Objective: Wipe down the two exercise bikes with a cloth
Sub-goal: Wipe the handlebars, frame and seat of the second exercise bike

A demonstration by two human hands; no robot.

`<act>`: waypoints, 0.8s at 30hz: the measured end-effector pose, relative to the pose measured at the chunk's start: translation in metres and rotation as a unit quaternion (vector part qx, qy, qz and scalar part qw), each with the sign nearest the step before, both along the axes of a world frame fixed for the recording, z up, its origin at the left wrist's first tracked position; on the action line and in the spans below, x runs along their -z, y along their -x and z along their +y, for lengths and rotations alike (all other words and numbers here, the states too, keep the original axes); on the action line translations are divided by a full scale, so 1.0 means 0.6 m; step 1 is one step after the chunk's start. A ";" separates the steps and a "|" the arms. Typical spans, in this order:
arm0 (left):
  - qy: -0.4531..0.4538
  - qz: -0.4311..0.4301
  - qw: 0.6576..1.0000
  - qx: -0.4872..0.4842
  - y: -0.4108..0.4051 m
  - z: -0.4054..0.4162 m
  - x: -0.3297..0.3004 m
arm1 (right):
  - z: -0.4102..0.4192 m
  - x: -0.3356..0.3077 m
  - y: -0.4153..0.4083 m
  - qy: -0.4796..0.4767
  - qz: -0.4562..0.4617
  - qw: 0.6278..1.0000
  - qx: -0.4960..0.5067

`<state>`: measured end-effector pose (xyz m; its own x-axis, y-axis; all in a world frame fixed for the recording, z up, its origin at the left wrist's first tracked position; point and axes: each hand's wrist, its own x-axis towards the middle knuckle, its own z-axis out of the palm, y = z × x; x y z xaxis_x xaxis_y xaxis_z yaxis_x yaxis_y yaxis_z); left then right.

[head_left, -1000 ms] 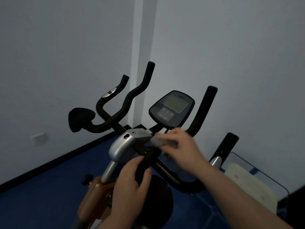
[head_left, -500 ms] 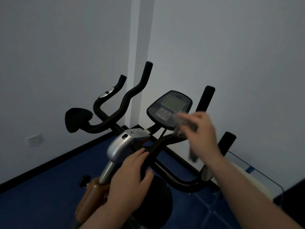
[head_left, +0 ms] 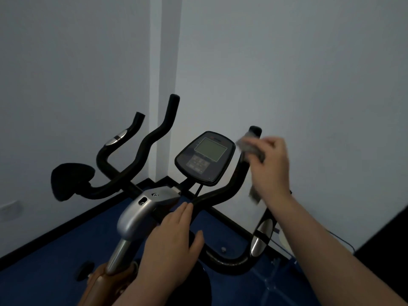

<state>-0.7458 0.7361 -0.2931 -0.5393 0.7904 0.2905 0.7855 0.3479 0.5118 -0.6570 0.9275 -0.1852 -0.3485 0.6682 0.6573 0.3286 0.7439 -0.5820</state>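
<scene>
Two hands in my view, dim room. R hand (head_left: 270,166) sits at 2 o'clock, fingers curled round a grey cloth (head_left: 250,147), pressing it onto the upper part of the bike's right handlebar (head_left: 238,180); the cloth wraps the bar just below its black tip and a loose end hangs under the wrist. L hand (head_left: 172,241) is at 6 o'clock, fingers straight and together, lying flat on the black stem behind the silver clamp housing (head_left: 141,208), thumb spread to the right; it grips nothing that I can see. Console (head_left: 205,159) w/ grey screen and keypad sits dead centre, between the bars, just left of the cloth. Left handlebar (head_left: 152,142) rises toward 11 o'clock. Beyond it at 10 o'clock are a 2nd set of bars w/ a silver sensor patch (head_left: 117,138) and a black pad (head_left: 70,180) at 9 o'clock, likely the other bike, but I can't tell for sure. Floor (head_left: 55,257) is dark blue, w/ a black skirting strip along the base of both walls. Walls (head_left: 287,62) are plain pale grey-white and meet in a corner w/ a narrow pillar at 12 o'clock. Wall socket (head_left: 10,209) low at 9 o'clock. Bike body at 7 o'clock is orange-brown.
</scene>
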 end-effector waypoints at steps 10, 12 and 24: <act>-0.001 0.007 1.000 -0.006 0.000 -0.002 0.001 | -0.056 0.112 0.044 0.051 -0.071 0.996 0.022; -0.009 0.006 1.000 -0.006 -0.002 -0.004 0.000 | -0.046 0.076 0.038 0.090 -0.022 0.995 -0.020; -0.076 -0.108 0.991 -0.012 -0.001 -0.013 -0.010 | -0.113 0.150 0.014 0.026 -0.115 0.993 0.002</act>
<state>-0.7453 0.7281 -0.2872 -0.6204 0.7322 0.2809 0.6437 0.2708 0.7158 -0.6655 0.8595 -0.2754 -0.4825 0.7009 0.5252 0.4596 0.7131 -0.5293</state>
